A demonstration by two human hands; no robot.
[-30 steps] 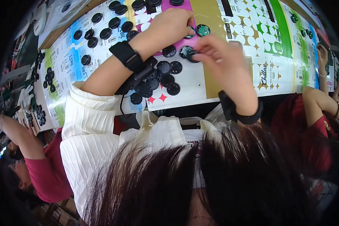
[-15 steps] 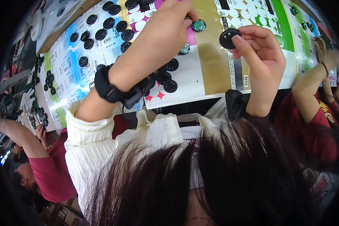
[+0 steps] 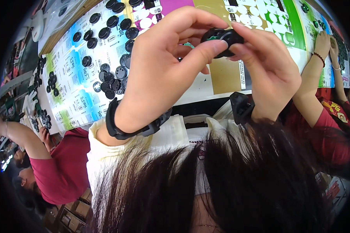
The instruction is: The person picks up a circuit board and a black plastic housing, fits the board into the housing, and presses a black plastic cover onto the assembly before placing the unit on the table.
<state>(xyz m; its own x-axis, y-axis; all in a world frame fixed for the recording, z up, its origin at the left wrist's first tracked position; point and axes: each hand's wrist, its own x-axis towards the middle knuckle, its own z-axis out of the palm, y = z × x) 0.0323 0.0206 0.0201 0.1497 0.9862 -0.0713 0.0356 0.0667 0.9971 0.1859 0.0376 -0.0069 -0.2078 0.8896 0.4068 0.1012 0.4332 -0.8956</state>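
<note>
My left hand [image 3: 165, 64] is closed in a pinch on a round black piece with green showing in it [image 3: 210, 37], probably a small circuit board. My right hand [image 3: 270, 62] pinches a black plastic disc [image 3: 232, 37] between thumb and fingers. Both parts touch or nearly touch above the table, their edges toward each other. My fingers cover much of them, so I cannot tell whether they are joined. Below and left of my left wrist lies a pile of round black parts [image 3: 112, 80], some with holes in their faces.
Several black round caps [image 3: 104, 33] are spread over the left of the table, which is covered with printed sheets [image 3: 76, 70]. A wooden edge [image 3: 68, 29] bounds the far left. Co-workers in red sit on both sides; one's arm [image 3: 313, 79] reaches onto the table at right.
My left hand has come back from the green-faced piece on the table, toward me and up to my right hand, with a green-and-black piece in it. My right hand still holds the disc, now tilted.
</note>
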